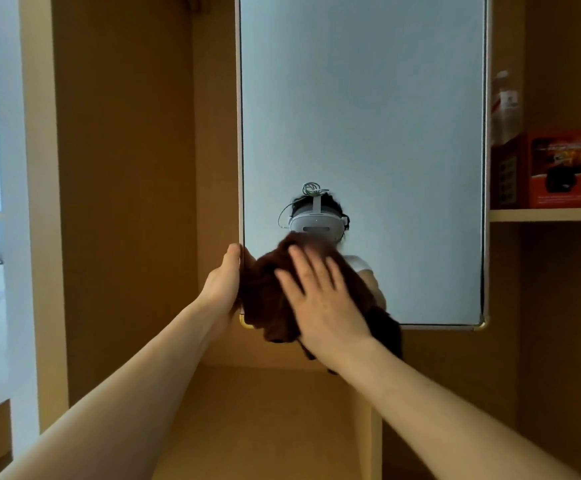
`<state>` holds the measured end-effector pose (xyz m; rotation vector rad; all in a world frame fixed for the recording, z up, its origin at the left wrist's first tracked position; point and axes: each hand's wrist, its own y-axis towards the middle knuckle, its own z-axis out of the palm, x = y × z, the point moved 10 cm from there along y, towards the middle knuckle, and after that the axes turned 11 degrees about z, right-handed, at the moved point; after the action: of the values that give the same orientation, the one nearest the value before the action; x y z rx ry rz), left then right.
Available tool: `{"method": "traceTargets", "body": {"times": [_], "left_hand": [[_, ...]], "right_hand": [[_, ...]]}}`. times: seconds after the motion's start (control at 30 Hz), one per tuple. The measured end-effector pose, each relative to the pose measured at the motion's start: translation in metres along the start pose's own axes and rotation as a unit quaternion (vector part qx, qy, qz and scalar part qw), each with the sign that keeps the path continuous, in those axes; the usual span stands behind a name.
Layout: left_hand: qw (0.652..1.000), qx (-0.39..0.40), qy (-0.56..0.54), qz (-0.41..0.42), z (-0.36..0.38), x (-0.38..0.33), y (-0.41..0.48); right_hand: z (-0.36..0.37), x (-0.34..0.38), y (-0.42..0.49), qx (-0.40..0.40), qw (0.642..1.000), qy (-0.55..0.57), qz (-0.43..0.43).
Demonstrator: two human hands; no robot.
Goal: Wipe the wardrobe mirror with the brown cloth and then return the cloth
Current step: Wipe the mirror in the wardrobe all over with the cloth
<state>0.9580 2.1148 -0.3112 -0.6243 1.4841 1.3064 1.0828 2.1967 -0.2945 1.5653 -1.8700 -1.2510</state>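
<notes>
On the mirror, right hand fingers flat on brown cloth

You've two bare hands up, left hand and right hand; one crumpled brown cloth, one tall rectangular wardrobe mirror, one orange cardboard box, one blurred clear bottle.

Bunched brown cloth against the mirror's lower-left corner.

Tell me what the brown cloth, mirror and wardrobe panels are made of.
Dark brown cloth: soft fuzzy fabric, maybe terry; it bunches under the flat right hand. Tall rectangular wardrobe mirror: reflective glass, glossy. Tan wardrobe panels: matte, probably wood laminate; no visible grain.
</notes>
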Motion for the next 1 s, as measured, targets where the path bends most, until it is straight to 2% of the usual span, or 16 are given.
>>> {"method": "traceTargets", "body": {"times": [0.07,0.17,0.2,0.3,0.37,0.47,0.6,0.73,0.87,1.0], "left_hand": [[1.0,0.005,-0.002,-0.009,0.0,0.0,-0.002],[1.0,-0.014,0.022,0.011,-0.005,-0.003,0.002],[0.999,-0.022,0.033,0.014,-0.007,-0.005,0.002],[0.998,-0.017,0.064,0.015,-0.008,-0.004,0.003],[0.997,-0.005,0.077,0.017,-0.008,-0.004,0.005],[0.997,0.012,0.068,0.018,-0.007,-0.003,0.006],[0.998,0.021,0.056,0.017,-0.006,-0.002,0.007],[0.999,0.016,0.045,0.004,-0.008,0.001,0.008],[0.998,0.033,0.05,0.008,-0.009,0.001,0.009],[0.997,0.051,0.059,0.003,-0.007,-0.002,0.004]], "right_hand": [[0.001,0.007,0.002,0.005,0.999,-0.007,-0.044],[-0.02,-0.027,-0.016,0.015,0.988,-0.027,-0.154],[-0.03,-0.053,-0.023,0.015,0.987,-0.044,-0.152],[-0.052,-0.146,-0.043,0.022,0.996,-0.07,-0.058],[-0.062,-0.178,-0.054,0.022,0.997,-0.07,-0.02],[-0.061,-0.159,-0.059,0.003,0.999,-0.021,-0.03],[-0.045,-0.068,-0.051,-0.031,0.996,0.057,-0.054],[-0.03,-0.005,-0.027,0.006,0.995,0.072,-0.063],[-0.038,-0.036,-0.031,0.041,0.994,0.045,-0.095],[-0.044,-0.107,-0.06,0.054,0.998,0.001,-0.045]]}}
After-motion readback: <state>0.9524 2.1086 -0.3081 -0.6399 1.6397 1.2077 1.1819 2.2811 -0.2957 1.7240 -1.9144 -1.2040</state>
